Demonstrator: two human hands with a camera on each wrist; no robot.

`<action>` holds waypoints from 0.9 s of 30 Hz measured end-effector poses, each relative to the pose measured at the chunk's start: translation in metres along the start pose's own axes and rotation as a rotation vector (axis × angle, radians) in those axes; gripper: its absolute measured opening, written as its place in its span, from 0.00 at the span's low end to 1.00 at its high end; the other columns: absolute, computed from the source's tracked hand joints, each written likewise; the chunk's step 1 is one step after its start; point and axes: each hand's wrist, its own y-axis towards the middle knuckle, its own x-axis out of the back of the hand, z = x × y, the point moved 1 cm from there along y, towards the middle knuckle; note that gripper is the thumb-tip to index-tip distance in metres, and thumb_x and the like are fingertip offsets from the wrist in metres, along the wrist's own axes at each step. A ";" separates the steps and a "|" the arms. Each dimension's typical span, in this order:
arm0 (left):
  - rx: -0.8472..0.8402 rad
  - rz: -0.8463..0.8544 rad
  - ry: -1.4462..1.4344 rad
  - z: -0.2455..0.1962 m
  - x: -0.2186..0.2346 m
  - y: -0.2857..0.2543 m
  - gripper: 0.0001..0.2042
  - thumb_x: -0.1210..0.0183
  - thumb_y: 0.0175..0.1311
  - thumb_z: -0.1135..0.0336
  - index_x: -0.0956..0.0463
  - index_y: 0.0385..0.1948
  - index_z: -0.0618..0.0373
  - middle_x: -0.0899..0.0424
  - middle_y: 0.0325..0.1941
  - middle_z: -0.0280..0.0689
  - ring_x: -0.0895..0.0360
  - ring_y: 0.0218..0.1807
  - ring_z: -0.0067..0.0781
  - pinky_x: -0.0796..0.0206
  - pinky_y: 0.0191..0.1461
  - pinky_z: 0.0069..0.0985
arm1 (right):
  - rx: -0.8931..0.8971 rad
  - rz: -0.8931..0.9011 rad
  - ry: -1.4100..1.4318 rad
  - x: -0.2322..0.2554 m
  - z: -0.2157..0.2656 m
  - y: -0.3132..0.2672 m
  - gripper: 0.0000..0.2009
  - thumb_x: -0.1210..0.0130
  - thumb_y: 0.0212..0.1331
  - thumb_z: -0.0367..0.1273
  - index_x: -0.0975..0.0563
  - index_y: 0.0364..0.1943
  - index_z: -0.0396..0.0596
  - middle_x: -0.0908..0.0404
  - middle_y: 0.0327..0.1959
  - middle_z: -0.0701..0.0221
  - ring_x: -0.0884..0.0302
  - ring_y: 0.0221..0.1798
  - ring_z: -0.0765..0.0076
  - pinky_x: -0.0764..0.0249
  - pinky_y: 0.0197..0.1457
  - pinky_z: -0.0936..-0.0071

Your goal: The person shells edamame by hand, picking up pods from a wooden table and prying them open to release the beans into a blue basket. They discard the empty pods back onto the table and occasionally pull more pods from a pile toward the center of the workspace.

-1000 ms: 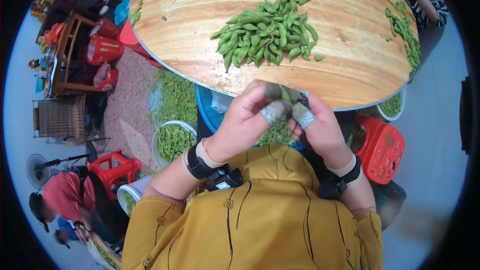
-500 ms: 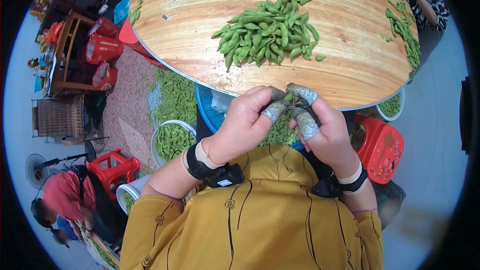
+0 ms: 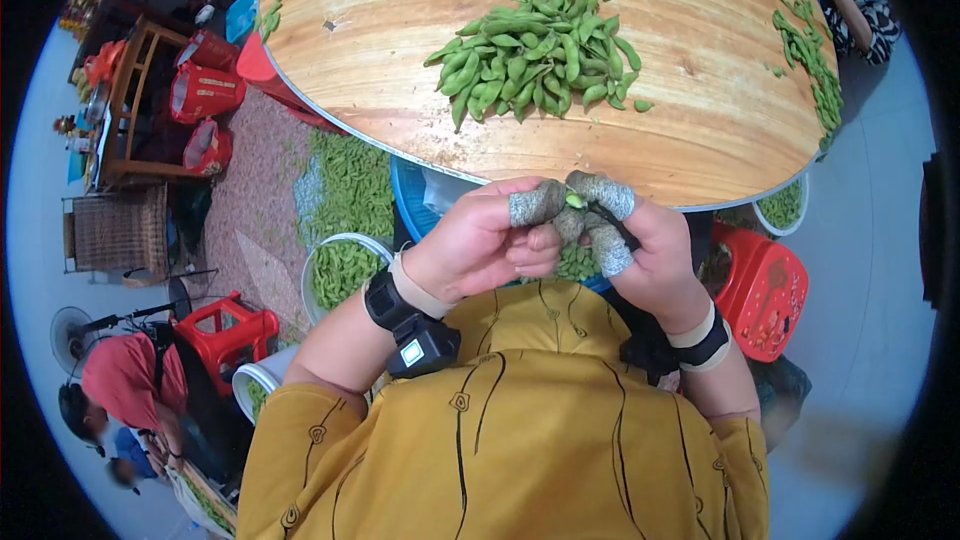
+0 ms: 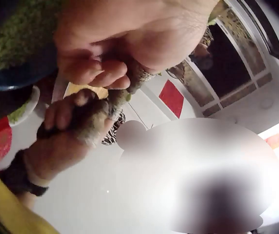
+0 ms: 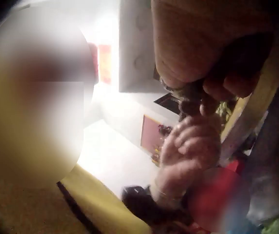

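Note:
In the head view, a small green pod [image 3: 574,200] is pinched between the wrapped thumbs and index fingers of both hands, just off the near edge of the round wooden table [image 3: 380,100]. The left hand [image 3: 490,235] has its other fingers curled toward the palm. Grey tape covers the right hand's [image 3: 640,240] thumb and index finger. A heap of green pods [image 3: 535,60] lies on the table beyond the hands. Beneath the hands, shelled beans [image 3: 575,262] show in part. The left wrist view has both hands meeting at the fingertips, with a bit of green [image 4: 128,97] there.
A white bucket of pods [image 3: 345,275] and pods on the floor [image 3: 350,185] lie left of a blue basket [image 3: 408,190]. A red stool [image 3: 765,295] stands at the right. Another person [image 3: 135,390] bends at lower left; someone's arm [image 3: 850,15] shows at upper right.
The left hand has turned and its lower fingers now show curled. Both hands stay together at the table's near edge, and a light green spot shows between the fingertips.

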 end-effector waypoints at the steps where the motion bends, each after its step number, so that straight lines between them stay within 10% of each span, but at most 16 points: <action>1: -0.005 -0.030 0.051 -0.003 0.003 0.001 0.10 0.53 0.69 0.64 0.32 0.44 0.60 0.35 0.20 0.31 0.43 0.17 0.19 0.50 0.23 0.20 | -0.098 0.019 0.058 0.001 0.002 0.000 0.16 0.46 0.59 0.25 0.26 0.53 0.45 0.20 0.36 0.75 0.22 0.40 0.78 0.27 0.44 0.79; 5: 0.009 -0.109 0.215 -0.003 0.003 -0.001 0.09 0.51 0.68 0.65 0.30 0.41 0.61 0.33 0.20 0.31 0.43 0.18 0.19 0.51 0.23 0.19 | -0.338 -0.059 0.557 -0.002 -0.002 -0.001 0.13 0.41 0.56 0.26 0.24 0.46 0.40 0.21 0.37 0.77 0.25 0.41 0.83 0.27 0.46 0.80; 14: 0.217 -0.081 0.463 -0.008 0.004 -0.009 0.08 0.48 0.66 0.66 0.26 0.33 0.61 0.34 0.17 0.28 0.43 0.17 0.16 0.53 0.22 0.16 | -0.300 0.230 0.158 0.009 0.000 0.012 0.12 0.35 0.50 0.33 0.21 0.35 0.41 0.22 0.26 0.70 0.30 0.29 0.84 0.30 0.35 0.81; 18: 0.061 -0.303 1.194 -0.012 -0.006 -0.016 0.06 0.46 0.63 0.69 0.24 0.31 0.61 0.28 0.19 0.33 0.34 0.20 0.21 0.41 0.26 0.21 | -0.040 0.225 -0.356 -0.008 -0.004 0.015 0.11 0.39 0.41 0.30 0.27 0.28 0.44 0.26 0.22 0.59 0.25 0.26 0.53 0.29 0.30 0.65; 19: -0.075 -0.292 1.473 -0.013 -0.004 -0.018 0.06 0.45 0.61 0.69 0.25 0.33 0.62 0.25 0.21 0.42 0.29 0.21 0.34 0.35 0.30 0.27 | 0.004 0.197 -0.369 -0.013 -0.008 0.014 0.10 0.39 0.43 0.31 0.27 0.27 0.44 0.28 0.23 0.61 0.28 0.28 0.48 0.31 0.30 0.62; 22: -0.195 -0.307 1.705 -0.024 0.000 -0.042 0.07 0.42 0.57 0.69 0.25 0.34 0.62 0.25 0.23 0.49 0.26 0.26 0.49 0.33 0.32 0.34 | 0.014 0.220 -0.452 -0.014 0.005 0.011 0.11 0.41 0.42 0.31 0.28 0.30 0.44 0.26 0.26 0.59 0.24 0.30 0.50 0.28 0.32 0.59; 25: 0.195 -0.879 2.045 -0.038 0.013 -0.070 0.19 0.38 0.52 0.72 0.29 0.48 0.61 0.21 0.31 0.51 0.22 0.36 0.49 0.32 0.36 0.35 | 0.013 0.134 -0.446 0.009 0.010 0.020 0.09 0.42 0.47 0.30 0.27 0.32 0.43 0.25 0.28 0.57 0.24 0.33 0.50 0.28 0.35 0.58; 27: 0.040 -0.961 2.219 -0.042 0.027 -0.085 0.20 0.37 0.52 0.72 0.30 0.49 0.62 0.21 0.33 0.52 0.22 0.38 0.52 0.32 0.36 0.37 | -0.076 -0.082 -0.527 0.027 0.003 0.033 0.09 0.42 0.51 0.30 0.26 0.33 0.42 0.25 0.27 0.56 0.24 0.34 0.48 0.28 0.36 0.57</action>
